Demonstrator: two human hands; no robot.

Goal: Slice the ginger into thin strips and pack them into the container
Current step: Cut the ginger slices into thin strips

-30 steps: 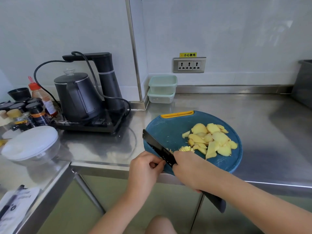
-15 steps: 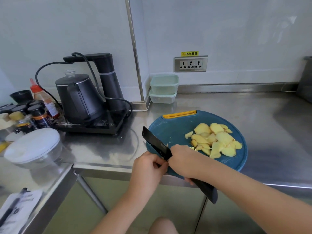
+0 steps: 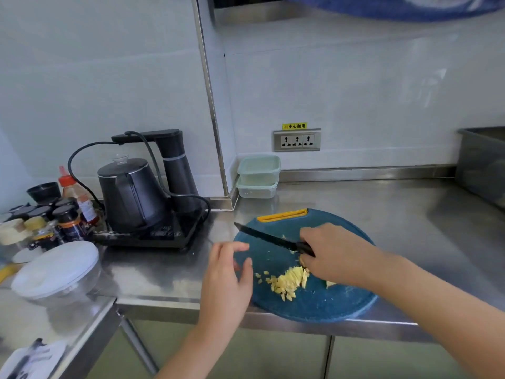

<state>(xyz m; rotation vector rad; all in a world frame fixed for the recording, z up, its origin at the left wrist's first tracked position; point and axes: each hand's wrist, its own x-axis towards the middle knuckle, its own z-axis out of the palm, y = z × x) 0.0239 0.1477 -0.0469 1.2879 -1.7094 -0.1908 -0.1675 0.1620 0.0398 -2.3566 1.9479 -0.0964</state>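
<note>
From the head view, my right hand grips the knife by its handle above the middle of the cutting board, with the blade aimed at the board's left edge. My left hand hovers at that edge, fingers loosely spread and empty. The cut ginger is heaped on the board's near half, and the containers are stacked behind the board.

I'd bring the left hand back to pin the slices, knuckles curled, and cut narrow and parallel.

Half a second ago the left fingers pinched at the blade by the board's near edge, and the slices lay uncovered.
</note>
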